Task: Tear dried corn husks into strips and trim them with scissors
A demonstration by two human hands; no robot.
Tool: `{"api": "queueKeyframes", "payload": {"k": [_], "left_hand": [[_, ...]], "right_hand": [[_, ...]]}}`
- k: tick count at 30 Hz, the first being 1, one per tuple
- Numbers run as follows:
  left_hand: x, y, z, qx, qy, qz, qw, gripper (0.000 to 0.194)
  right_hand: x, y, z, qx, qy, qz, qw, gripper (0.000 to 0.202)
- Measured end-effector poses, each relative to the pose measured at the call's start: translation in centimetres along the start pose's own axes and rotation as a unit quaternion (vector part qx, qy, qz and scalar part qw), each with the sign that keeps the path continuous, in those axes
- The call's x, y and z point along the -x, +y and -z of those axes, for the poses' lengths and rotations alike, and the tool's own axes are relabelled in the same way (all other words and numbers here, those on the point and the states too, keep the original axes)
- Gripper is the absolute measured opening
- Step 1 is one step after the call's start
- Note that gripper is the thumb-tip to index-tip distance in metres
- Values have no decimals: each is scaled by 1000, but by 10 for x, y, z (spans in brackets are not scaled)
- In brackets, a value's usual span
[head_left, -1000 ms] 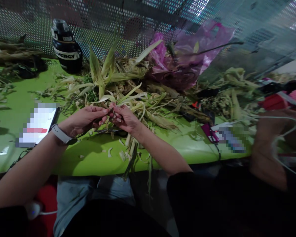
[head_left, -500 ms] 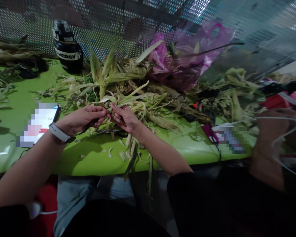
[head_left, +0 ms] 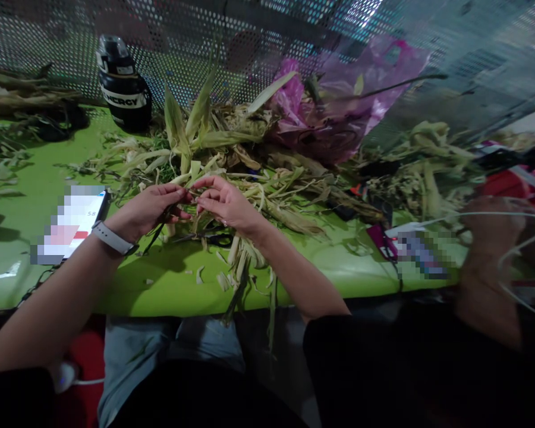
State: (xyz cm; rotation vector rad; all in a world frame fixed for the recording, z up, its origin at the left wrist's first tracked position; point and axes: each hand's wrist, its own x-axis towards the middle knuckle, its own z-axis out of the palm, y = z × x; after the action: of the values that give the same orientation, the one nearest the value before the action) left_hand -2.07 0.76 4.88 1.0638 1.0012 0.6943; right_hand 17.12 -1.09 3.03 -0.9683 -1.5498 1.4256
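My left hand (head_left: 149, 209) pinches a thin dark strip (head_left: 155, 238), perhaps a leaf or stem, whose tail hangs below the palm. Close against those fingertips, my right hand (head_left: 226, 205) has its thumb and forefinger drawn together in a pinch; what lies between them is too small to make out. Both hands are held over the near side of a heap of pale corn husks (head_left: 289, 220). Under the right wrist lie scissors with dark handles (head_left: 222, 239), partly covered. An upright bunch of green husk leaves (head_left: 185, 134) rises just behind the hands.
A lit phone (head_left: 74, 229) lies left on the green table (head_left: 160, 291). Behind stand a black bottle (head_left: 125, 95) and a pink plastic bag (head_left: 339, 125), before a perforated metal screen (head_left: 182, 35). At right are another phone (head_left: 421, 252), a white cable and another person's arm (head_left: 490, 261).
My right hand has turned and spread slightly rightward, its fingers now arched over the pinch. The left hand has shifted a little left, and more of the dark strip and scissors shows.
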Motion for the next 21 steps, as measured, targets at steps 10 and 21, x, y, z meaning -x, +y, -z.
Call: {"api": "queueKeyframes", "payload": {"k": [10,21], "left_hand": [[-3,-8,2,-59,-70,-19,996,19],[1,-4,4,-152,-126,-62,978,27]], "right_hand": [[-2,-3,8,17,15,-10,1000,22],[-3,-11,15,-13,2,-17,1000,11]]}}
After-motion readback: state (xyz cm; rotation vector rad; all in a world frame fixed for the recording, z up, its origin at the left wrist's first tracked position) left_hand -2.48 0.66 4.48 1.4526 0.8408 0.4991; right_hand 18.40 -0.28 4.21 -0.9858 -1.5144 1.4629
